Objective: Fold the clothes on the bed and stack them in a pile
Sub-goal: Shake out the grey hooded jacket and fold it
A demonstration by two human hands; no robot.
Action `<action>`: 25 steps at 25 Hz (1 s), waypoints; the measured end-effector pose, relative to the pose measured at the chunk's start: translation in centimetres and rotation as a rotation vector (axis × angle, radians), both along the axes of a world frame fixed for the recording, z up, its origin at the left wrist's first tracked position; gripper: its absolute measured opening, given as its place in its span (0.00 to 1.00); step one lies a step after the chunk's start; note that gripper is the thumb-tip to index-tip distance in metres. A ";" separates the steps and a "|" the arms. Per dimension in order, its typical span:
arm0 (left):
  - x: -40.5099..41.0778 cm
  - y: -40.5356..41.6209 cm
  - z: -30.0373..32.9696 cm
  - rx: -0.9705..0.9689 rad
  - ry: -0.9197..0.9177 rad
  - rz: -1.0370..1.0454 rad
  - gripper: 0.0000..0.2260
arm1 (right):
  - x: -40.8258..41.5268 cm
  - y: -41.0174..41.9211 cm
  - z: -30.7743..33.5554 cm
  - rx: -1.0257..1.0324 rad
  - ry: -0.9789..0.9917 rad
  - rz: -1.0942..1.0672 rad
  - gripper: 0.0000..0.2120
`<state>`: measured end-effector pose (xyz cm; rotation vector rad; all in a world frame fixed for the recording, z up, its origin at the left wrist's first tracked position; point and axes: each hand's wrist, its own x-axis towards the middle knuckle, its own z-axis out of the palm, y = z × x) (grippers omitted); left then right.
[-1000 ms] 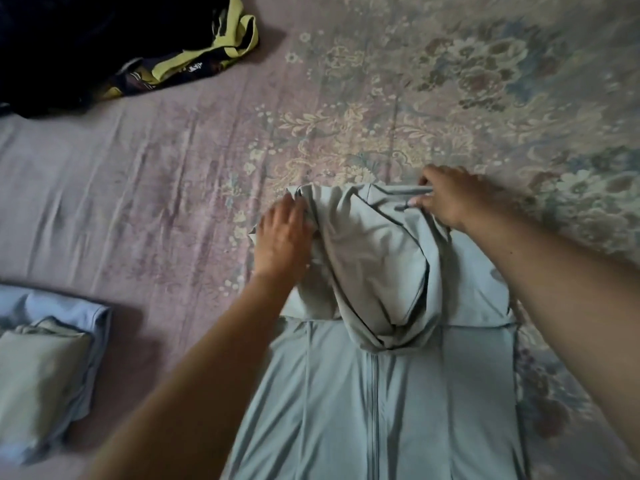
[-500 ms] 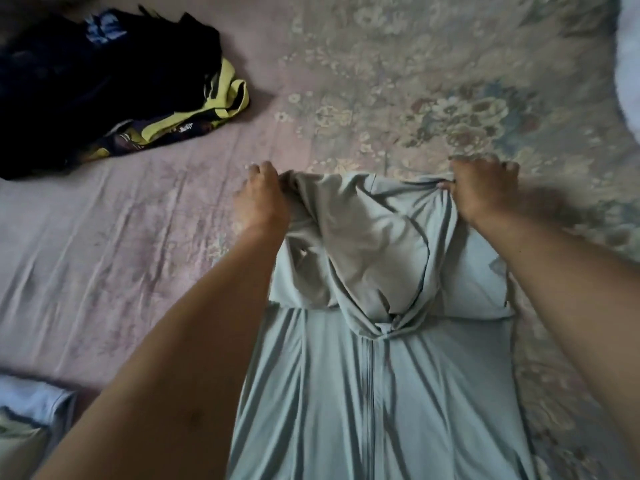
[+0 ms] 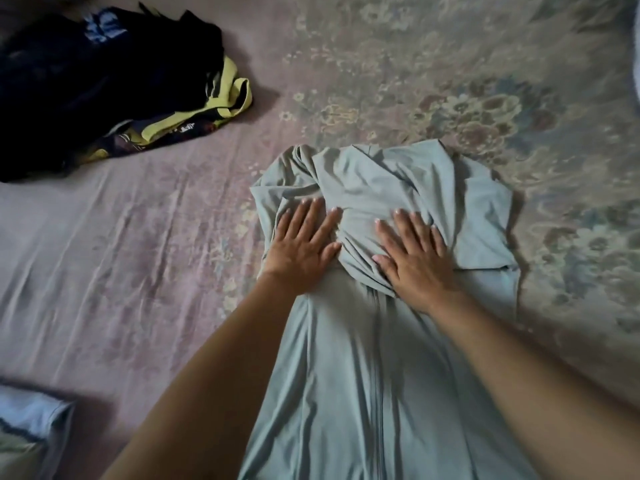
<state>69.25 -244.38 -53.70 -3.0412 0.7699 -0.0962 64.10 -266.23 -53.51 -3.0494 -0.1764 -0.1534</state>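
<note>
A pale grey-green zip-up jacket [image 3: 374, 375] lies lengthwise on the bed, its zip running down the middle and its hood and sleeves folded in over the chest. My left hand [image 3: 301, 244] lies flat on the left side of the folded part with fingers straight. My right hand [image 3: 415, 254] presses flat on the bunched hood, fingers spread. A pile of folded light blue and beige clothes [image 3: 31, 431] shows at the lower left edge. An unfolded heap of black and yellow clothes [image 3: 114, 84] lies at the upper left.
The bed [image 3: 138, 244] has a faded pink floral sheet, wrinkled on the left. A white edge [image 3: 636, 74] shows at the far right. Bare sheet lies between the jacket and the dark heap.
Both hands have let go of the jacket's top corners and come down toward me to press flat on the folded hood. The view has shifted, showing less of the folded pile.
</note>
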 end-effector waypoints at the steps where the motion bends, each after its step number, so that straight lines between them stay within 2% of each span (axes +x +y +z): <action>1: 0.1 0.2 0.3 -0.016 -0.020 0.005 0.25 | 0.0 0.0 0.0 -0.009 -0.030 -0.006 0.27; 4: -0.4 1.3 1.7 -0.151 -0.013 0.039 0.27 | -0.5 0.0 0.9 -0.007 -0.012 0.052 0.27; 7: -4.3 3.0 2.5 -0.440 0.064 0.293 0.26 | -4.1 0.0 1.2 0.142 0.036 -0.125 0.28; 9: -10.1 4.6 2.9 -0.471 0.128 0.329 0.26 | -9.6 1.7 1.5 0.124 0.052 -0.202 0.28; 11: -15.9 6.5 3.2 -0.440 0.223 0.293 0.27 | -15.9 4.2 2.0 0.037 0.137 -0.123 0.28; 14: -22.7 7.9 4.5 -0.529 0.415 0.530 0.32 | -25.4 8.0 2.3 -0.059 0.228 -0.034 0.28; 16: -27.2 9.0 5.6 -0.413 0.425 0.430 0.33 | -30.6 8.5 2.6 -0.092 0.273 -0.014 0.29; 18: -30.5 11.9 5.7 -0.221 0.355 0.206 0.29 | -34.7 7.2 3.2 -0.105 0.307 0.031 0.30; 19: -31.2 13.5 5.6 -0.171 0.312 0.174 0.26 | -36.0 6.2 3.6 -0.092 0.299 0.064 0.29; 22: -31.2 15.7 5.7 -0.151 0.135 0.093 0.19 | -36.4 1.6 4.5 -0.066 0.169 0.071 0.25; 25: -29.6 13.8 5.8 -0.179 0.081 -0.161 0.16 | -34.3 -3.3 5.3 -0.140 0.026 -0.075 0.19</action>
